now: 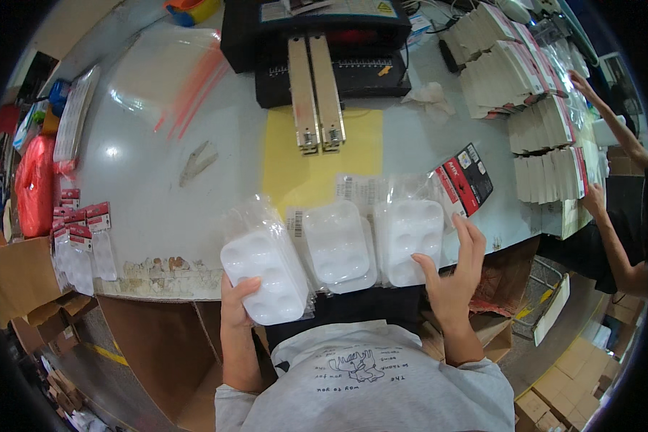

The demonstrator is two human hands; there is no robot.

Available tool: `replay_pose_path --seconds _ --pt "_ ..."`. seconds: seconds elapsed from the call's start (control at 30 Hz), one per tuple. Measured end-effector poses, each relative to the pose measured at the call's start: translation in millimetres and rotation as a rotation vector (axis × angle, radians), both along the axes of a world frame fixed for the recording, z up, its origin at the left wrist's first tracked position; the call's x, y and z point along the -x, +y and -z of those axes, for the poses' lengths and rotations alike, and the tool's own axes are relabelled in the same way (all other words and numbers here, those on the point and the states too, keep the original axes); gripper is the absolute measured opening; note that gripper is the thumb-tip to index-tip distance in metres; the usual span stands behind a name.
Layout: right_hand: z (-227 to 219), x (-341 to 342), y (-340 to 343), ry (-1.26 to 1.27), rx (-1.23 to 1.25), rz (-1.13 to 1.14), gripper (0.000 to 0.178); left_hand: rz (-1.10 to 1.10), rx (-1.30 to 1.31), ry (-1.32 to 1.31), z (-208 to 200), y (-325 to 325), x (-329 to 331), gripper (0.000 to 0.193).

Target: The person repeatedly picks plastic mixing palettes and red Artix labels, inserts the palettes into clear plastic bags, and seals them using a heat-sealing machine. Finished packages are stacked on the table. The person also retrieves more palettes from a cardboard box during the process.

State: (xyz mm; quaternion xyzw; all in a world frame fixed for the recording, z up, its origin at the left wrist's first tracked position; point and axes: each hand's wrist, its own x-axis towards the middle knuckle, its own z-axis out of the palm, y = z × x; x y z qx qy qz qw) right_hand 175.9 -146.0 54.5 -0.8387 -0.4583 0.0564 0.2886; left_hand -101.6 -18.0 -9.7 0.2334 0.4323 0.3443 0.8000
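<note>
My left hand [239,299] is closed around the edge of a stack of white plastic paint palettes [266,277] in clear bags, thumb on top. In the middle lie more bagged white palettes [336,243], slightly fanned at the table's front edge. My right hand [455,277] has its fingers stretched apart, the thumb resting on the right-hand palette stack [412,241]. Its fingertips are beside a red and black header card [466,180], which lies tilted on the table past that stack. The rounded palettes have shallow wells.
A black machine with two metal bars [315,93] stands ahead over a yellow sheet [284,155]. Clear bags [165,79] lie far left, carded packs [86,230] at left. Stacked cards [511,86] line the right, where another person's hands [595,201] work. Cardboard boxes [147,345] stand below.
</note>
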Motion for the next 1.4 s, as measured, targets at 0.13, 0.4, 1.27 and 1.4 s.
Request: replay_pose_path --seconds 0.13,0.4,1.27,1.4 --pt "0 58 35 0.144 -0.064 -0.323 0.061 -0.076 0.046 -0.058 8 -8 21 0.074" --pt "68 105 72 -0.199 0.276 -0.154 0.091 -0.122 0.066 -0.187 17 -23 52 0.077" --pt "-1 -136 -58 0.472 -0.379 0.555 0.041 0.106 -0.096 0.005 -11 -32 -26 0.073" --pt "67 -201 -82 0.743 -0.181 0.542 0.039 0.157 -0.186 0.147 -13 -20 -64 0.074"
